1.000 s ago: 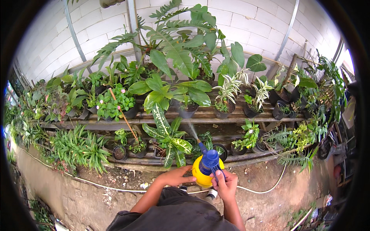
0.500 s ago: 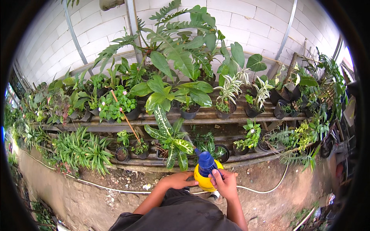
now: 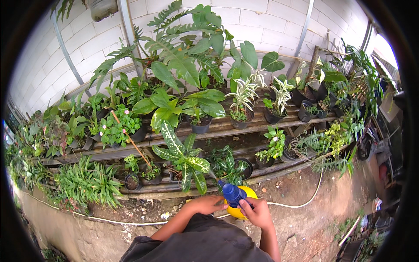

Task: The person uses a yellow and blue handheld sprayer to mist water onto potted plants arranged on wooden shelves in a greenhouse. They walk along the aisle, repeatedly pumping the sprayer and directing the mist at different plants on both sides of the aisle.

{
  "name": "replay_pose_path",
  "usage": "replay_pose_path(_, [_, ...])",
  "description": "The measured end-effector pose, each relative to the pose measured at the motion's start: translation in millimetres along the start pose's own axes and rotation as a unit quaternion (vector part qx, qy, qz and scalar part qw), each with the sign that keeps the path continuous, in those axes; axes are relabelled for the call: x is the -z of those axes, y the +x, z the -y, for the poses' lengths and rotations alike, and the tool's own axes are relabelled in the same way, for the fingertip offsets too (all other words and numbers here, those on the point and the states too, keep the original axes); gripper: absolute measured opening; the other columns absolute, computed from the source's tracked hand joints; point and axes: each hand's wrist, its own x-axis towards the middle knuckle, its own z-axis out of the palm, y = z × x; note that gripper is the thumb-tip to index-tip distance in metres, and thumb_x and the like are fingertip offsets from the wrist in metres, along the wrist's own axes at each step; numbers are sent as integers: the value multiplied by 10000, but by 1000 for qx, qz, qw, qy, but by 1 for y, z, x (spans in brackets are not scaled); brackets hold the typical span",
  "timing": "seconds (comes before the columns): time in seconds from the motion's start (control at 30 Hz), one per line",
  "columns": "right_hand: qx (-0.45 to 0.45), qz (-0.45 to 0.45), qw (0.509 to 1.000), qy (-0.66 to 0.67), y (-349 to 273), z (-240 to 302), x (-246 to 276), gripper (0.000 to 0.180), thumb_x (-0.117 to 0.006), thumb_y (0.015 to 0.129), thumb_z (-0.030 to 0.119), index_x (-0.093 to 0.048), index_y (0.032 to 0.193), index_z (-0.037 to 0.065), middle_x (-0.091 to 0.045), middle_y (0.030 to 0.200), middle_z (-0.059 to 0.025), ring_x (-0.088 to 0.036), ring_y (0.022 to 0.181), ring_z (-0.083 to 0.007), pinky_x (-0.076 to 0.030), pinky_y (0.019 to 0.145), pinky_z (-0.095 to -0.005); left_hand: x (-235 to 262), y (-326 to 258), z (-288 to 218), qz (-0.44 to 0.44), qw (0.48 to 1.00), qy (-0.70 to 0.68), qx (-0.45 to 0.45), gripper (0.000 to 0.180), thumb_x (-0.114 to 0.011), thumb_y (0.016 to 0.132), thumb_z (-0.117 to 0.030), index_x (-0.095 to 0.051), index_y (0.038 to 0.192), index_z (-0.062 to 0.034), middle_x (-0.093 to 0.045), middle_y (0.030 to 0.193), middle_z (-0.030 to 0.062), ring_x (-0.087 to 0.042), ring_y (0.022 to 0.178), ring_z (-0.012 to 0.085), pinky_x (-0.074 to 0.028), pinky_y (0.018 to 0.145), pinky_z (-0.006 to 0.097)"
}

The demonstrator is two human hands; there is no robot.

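Note:
In front of my body I hold a pressure sprayer with a round yellow tank and blue head (image 3: 234,195). My right hand (image 3: 257,212) is wrapped round its blue handle, the thumb lying on top. Against the yellow tank's left side rests my left hand (image 3: 207,204), its fingertips partly hidden behind the tank. The dark nozzle points forward and left, with a faint streak of spray in front of it. Nearest the nozzle is a spotted-leaf plant (image 3: 185,161) on the lower shelf. To its right stands a low leafy plant (image 3: 226,165) beside a black pot (image 3: 245,167).
Two tiers of slatted shelf (image 3: 183,139) carry several potted plants before a white block wall (image 3: 257,26). A pale hose (image 3: 301,205) curves over the bare ground. An orange-brown stick (image 3: 131,139) leans among pink-flowered plants. Clutter lines the right side.
The view has tilted, and the shelf and plants now appear further left. Both hands stay on the sprayer, and its nozzle still faces the plants on the lower shelf.

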Motion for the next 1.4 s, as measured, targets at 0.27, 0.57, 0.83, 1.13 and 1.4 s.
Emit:
replay_pose_path(0.27, [7, 6, 997, 75, 3, 5, 4, 415, -616, 1112, 278, -727, 873, -43, -594, 606, 4, -473, 514, -44, -355, 474, -241, 30, -32, -35, -36, 999, 10, 14, 845, -456, 1065, -698, -512, 1515, 15, -577, 1498, 297, -565, 1385, 442, -450, 1154, 480])
replay_pose_path(0.57, [22, -65, 967, 247, 11, 13, -19, 395, -626, 1108, 257, -742, 854, -22, -631, 621, -5, -529, 520, -51, -401, 482, -244, 35, -53, -34, -129, 986, -103, 26, 846, -460, 1083, -660, -411, 1562, 36, -622, 1453, 284, -617, 1339, 408, -471, 1132, 460])
replay_pose_path(0.83, [36, -66, 967, 243, 16, 11, -25, 386, -631, 1107, 271, -736, 874, -19, -624, 628, -10, -515, 509, -56, -392, 471, -240, 32, -57, -29, -137, 987, -83, 29, 863, -438, 1074, -691, -414, 1562, 20, -634, 1443, 278, -620, 1329, 432, -485, 1105, 479])
replay_pose_path(1.13, [-21, -48, 987, 151, 9, -8, -23, 388, -646, 1093, 258, -749, 873, -44, -627, 617, 5, -541, 538, -54, -421, 506, -252, 25, -41, -15, -61, 998, 16, 25, 810, -493, 1063, -663, -500, 1526, 0, -629, 1413, 315, -615, 1302, 471, -476, 1110, 501])
replay_pose_path(1.4, [-77, -214, 955, 189, -6, -17, -21, 420, -648, 1094, 293, -732, 852, -39, -626, 606, -2, -568, 537, -63, -444, 511, -268, 15, -10, -33, 28, 996, 66, 44, 833, -520, 1065, -644, -460, 1559, 25, -542, 1531, 306, -541, 1406, 456, -425, 1186, 473])
